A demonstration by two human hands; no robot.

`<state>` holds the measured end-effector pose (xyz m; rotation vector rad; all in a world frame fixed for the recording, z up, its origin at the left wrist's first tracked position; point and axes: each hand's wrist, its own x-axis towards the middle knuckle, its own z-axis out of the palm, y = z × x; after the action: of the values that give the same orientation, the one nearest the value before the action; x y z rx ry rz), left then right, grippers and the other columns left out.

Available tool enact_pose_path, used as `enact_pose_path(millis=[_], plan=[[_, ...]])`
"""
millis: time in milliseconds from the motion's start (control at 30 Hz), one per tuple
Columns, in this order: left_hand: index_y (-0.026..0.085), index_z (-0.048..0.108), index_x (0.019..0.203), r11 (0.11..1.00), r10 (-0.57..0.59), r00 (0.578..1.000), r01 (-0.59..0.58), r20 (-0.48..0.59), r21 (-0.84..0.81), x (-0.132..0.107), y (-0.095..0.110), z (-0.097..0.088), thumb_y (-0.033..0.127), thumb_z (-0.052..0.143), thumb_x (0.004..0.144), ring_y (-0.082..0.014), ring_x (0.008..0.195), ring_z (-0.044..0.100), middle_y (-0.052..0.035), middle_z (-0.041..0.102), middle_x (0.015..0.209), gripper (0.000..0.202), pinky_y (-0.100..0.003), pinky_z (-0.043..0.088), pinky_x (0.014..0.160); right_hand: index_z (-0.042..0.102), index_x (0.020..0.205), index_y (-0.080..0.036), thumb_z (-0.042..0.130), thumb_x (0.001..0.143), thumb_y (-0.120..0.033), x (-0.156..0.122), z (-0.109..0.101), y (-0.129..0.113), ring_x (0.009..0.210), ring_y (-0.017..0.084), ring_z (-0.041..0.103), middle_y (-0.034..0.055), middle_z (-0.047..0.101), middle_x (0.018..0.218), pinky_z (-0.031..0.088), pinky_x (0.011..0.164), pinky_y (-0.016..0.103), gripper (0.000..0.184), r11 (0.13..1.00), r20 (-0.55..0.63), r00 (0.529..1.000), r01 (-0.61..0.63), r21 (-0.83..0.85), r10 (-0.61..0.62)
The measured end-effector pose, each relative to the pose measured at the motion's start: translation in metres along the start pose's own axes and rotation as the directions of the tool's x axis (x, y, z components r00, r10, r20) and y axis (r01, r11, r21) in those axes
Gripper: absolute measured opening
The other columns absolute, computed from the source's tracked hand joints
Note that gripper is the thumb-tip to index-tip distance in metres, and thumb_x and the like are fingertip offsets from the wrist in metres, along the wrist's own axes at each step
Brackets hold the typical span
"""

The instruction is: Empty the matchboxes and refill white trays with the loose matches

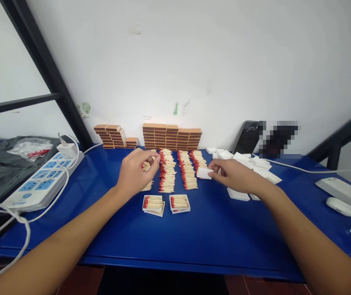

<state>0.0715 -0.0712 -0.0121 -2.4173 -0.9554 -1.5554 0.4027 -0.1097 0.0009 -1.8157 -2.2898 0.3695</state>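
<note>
Between the fingers and thumb of my right hand [229,174] is a small white matchbox tray [204,173], raised near the rightmost row of matches [197,159]. My left hand [138,170] is closed in a pinch over the left end of the red-tipped match rows; whatever is in its fingertips is too small to make out. Loose matches [167,172] lie in several long rows on the blue table. In front of them sit two small stacks of filled trays, a left stack [153,203] and a right stack [180,202], with match heads towards the left.
Brown matchbox sleeves [172,137] are stacked along the wall, with a smaller stack [110,136] further left. White trays [255,164] lie heaped behind my right hand. A dark phone [246,137] leans on the wall. A power strip [44,178] with cables stands at left.
</note>
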Motion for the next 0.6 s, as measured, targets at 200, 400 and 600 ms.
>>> enact_pose_path(millis=[200,400,600], plan=[[0.021,0.077,0.092,1.0,-0.005,1.0,0.005,0.006,-0.007,0.001,0.002,0.0,0.024,0.064,0.098,-0.016,0.072,0.067,0.0004,0.073,0.073,0.014,-0.029,0.054,0.071,0.067,0.109,-0.022,0.056,0.098,-0.043,0.001,0.003,0.001,0.083,0.026,0.066,0.0086,0.075,0.099,0.044,0.071,0.036,0.026,0.998,-0.137,0.99,0.036,-0.055,-0.043],[0.02,0.077,0.093,1.0,0.017,1.0,-0.017,0.004,-0.011,-0.001,0.001,0.001,0.021,0.065,0.098,-0.0154,0.072,0.066,0.0005,0.072,0.073,0.013,-0.029,0.053,0.071,0.068,0.1,-0.021,0.054,0.097,-0.032,0.01,0.017,-0.001,0.072,0.02,0.059,0.0099,0.069,0.103,0.045,0.073,0.036,0.018,0.972,-0.282,0.931,0.229,-0.044,-0.232],[0.02,0.076,0.094,0.999,0.033,0.999,-0.033,-0.008,-0.02,-0.001,0.0,0.002,0.021,0.067,0.097,-0.0153,0.072,0.066,0.0008,0.072,0.073,0.01,-0.029,0.053,0.072,0.069,0.11,-0.021,0.057,0.097,-0.034,0.005,0.017,-0.006,0.081,0.023,0.062,0.0106,0.067,0.109,0.047,0.077,0.038,0.022,0.978,-0.247,0.947,0.208,-0.02,-0.206]])
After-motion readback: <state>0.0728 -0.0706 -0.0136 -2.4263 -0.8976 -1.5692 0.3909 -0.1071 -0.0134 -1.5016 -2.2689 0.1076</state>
